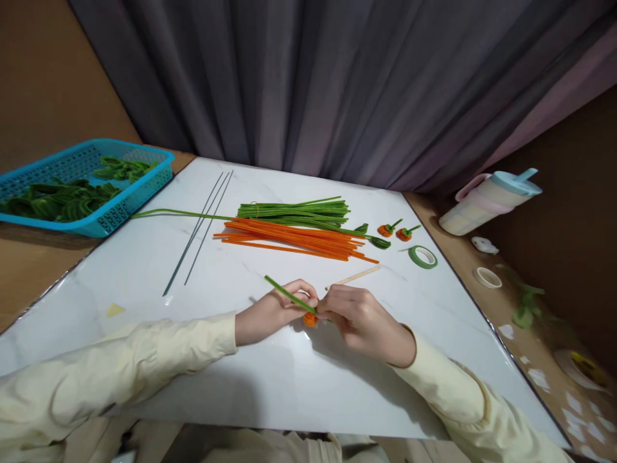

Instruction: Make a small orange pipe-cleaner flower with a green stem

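Observation:
My left hand (279,314) is closed in a pinch around a small orange pipe-cleaner ball (310,319) above the white table. From the ball's top a green pipe cleaner (288,292) sticks out up and to the left, across my left fingers. My right hand (361,318) pinches at the green pipe cleaner's lower end, where it meets the ball; its fingertips are partly hidden. Beyond my hands lie a bundle of orange pipe cleaners (294,239) and a bundle of green pipe cleaners (294,211). A thin wooden stick (354,276) rests just past my right hand.
Two orange balls with green stems (386,229) and a roll of green tape (423,257) lie at the right. Dark wires (197,225) lie left. A blue basket (103,218) holds green pipe-cleaner leaves. A tumbler (482,204) and paper scraps (538,379) are on the right side surface.

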Demonstrator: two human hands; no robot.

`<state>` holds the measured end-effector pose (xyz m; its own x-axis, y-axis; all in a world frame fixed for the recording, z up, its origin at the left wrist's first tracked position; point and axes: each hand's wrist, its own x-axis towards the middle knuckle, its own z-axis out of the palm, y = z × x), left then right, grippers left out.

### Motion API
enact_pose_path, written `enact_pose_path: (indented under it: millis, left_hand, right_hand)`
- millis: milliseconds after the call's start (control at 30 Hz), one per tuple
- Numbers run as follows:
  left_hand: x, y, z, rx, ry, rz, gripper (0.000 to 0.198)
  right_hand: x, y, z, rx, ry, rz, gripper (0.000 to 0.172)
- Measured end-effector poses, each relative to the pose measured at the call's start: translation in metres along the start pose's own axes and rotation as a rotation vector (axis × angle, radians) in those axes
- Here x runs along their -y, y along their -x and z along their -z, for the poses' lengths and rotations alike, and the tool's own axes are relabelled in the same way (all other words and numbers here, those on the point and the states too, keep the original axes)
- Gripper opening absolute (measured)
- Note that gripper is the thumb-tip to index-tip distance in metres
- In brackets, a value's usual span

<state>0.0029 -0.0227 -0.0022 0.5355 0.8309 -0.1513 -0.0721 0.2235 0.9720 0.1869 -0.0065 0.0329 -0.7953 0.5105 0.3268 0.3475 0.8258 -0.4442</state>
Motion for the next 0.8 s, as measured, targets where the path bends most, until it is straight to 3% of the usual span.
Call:
enact_pose_path:
  millis: [100, 200, 367, 533, 667, 800]
  left_hand:
    - [0.001, 0.000, -0.001, -0.024, 0.064, 0.015, 0.029]
    - [0.001, 0.001, -0.002, 0.030, 0.064, -0.020, 0.033]
    - [0.002, 0.000, 0.000, 0.039, -0.037, -0.074, 0.036]
    - [0.003, 0.000, 0.002, 0.089, 0.026, -0.046, 0.035]
    - [0.002, 0.001, 0.001, 0.130, -0.077, -0.030, 0.034]
    - [-0.001, 0.002, 0.002, 0.144, -0.145, -0.005, 0.036]
  right_hand:
    - [0.001, 0.000, -0.003, -0.095, -0.032, -0.085, 0.023]
    - [0.002, -0.001, -0.003, -0.150, -0.112, -0.247, 0.020]
    - [0.000, -0.002, 0.005, -0.045, -0.268, -0.405, 0.016]
    - [-0.005, 0.000, 0.017, -0.156, -0.058, -0.169, 0.013]
    - [-0.009, 0.001, 0.018, -0.012, 0.065, 0.031, 0.024]
    - [-0.014, 0.001, 0.016, 0.078, 0.084, 0.036, 0.019]
